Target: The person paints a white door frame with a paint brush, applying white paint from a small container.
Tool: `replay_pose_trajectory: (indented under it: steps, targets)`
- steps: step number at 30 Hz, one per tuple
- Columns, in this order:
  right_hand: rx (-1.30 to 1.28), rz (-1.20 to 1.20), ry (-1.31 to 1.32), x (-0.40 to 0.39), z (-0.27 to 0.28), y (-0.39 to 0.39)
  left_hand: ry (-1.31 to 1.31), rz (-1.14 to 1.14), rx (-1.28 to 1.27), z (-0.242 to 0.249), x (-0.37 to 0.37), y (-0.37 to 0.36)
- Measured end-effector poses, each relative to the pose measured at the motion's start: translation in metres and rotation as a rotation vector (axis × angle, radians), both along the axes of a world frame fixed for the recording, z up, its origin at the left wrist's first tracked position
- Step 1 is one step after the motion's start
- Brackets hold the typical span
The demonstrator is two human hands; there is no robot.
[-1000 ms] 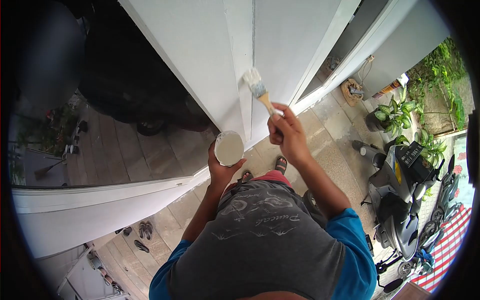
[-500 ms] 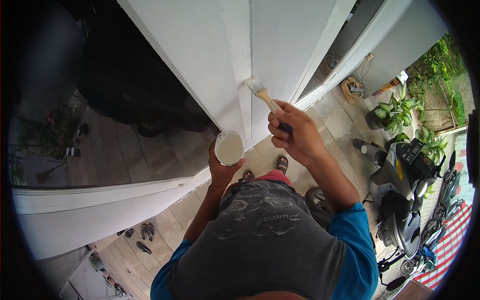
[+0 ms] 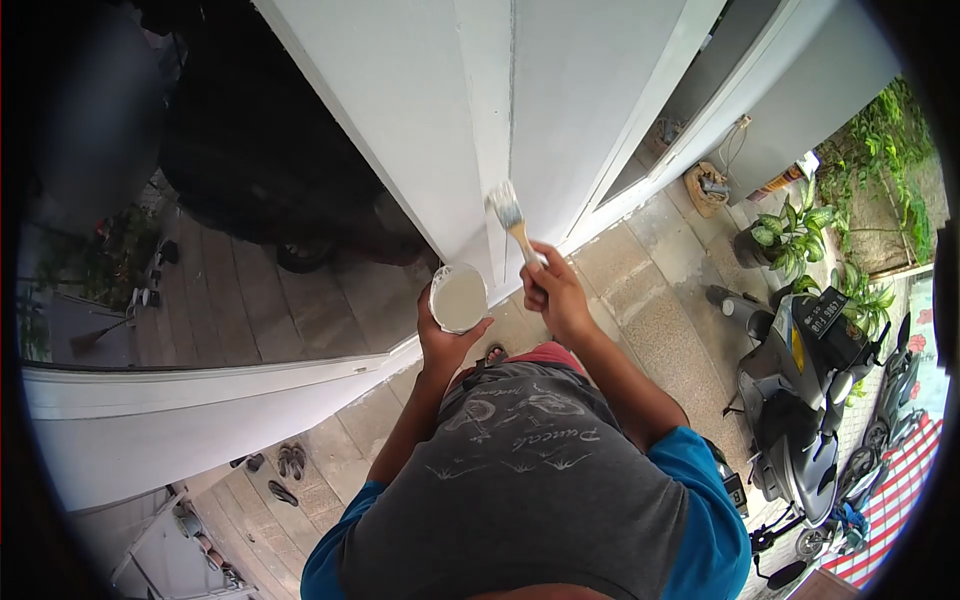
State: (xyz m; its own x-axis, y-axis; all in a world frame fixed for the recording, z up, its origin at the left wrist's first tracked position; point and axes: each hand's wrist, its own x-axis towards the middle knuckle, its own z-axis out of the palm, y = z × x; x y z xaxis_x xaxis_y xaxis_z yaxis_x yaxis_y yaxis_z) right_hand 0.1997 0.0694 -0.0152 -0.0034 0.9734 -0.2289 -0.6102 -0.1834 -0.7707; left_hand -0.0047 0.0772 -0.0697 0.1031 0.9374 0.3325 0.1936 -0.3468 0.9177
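Observation:
My left hand (image 3: pixel 448 340) is wrapped round a white tub of paint (image 3: pixel 459 298), its pale contents showing at the top and its rim smeared. In my right hand (image 3: pixel 558 298) is a paintbrush (image 3: pixel 516 222), gripped by the handle with the fingers closed. Whitish paint coats its bristles, which point up and away from me. The brush head overlaps the white wall panel (image 3: pixel 485 110) in this view, near a vertical seam. Much of the handle is hidden by my fingers.
Dark window glass (image 3: pixel 290 200) is at the left, above a white ledge (image 3: pixel 200 410). A parked motorbike (image 3: pixel 795 400) stands on the right, with potted plants (image 3: pixel 790 225) beyond it. A bag of items (image 3: pixel 708 185) sits by the wall. Sandals (image 3: pixel 290 462) lie on the tiled floor.
My right hand has come down and left with the paintbrush, which now points more upright and sits closer to the tub. My left hand keeps the tub in nearly the same place.

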Motion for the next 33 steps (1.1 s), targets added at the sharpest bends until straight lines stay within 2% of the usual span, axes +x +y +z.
replay_pose_trajectory:
  steps: [2,6,13,15,19,25,27,28,30,33]
  targets:
    - [-0.215,0.008,0.079,-0.001,-0.015,-0.008,-0.022,-0.001,-0.011,0.000,-0.001,0.000]
    - [-0.349,-0.010,0.136,0.003,-0.003,-0.009,-0.023,-0.008,-0.011,0.001,-0.002,0.002]
    - [-0.077,0.077,0.149,0.014,0.149,-0.010,0.032,-0.020,0.006,0.008,-0.001,0.001]
    - [0.154,0.073,0.103,0.014,0.171,-0.017,0.026,-0.027,0.010,0.004,-0.001,0.003]
    - [0.271,0.100,0.018,0.019,0.152,-0.002,0.014,-0.024,0.000,0.003,0.000,0.001]
    - [0.096,0.013,0.012,0.001,0.010,0.010,0.042,-0.002,0.033,-0.005,-0.002,0.002]
    - [-0.100,0.007,0.049,-0.004,-0.020,-0.002,0.010,-0.015,0.011,-0.001,-0.002,0.002]
    - [-0.098,0.010,0.049,-0.004,-0.030,-0.007,-0.019,-0.034,-0.010,0.001,-0.002,0.002]
    - [-0.296,0.040,0.080,-0.002,-0.032,-0.014,-0.024,-0.030,-0.009,0.001,-0.003,0.002]
    - [-0.277,0.044,0.132,0.006,-0.006,-0.010,-0.010,-0.028,0.002,0.000,-0.003,0.002]
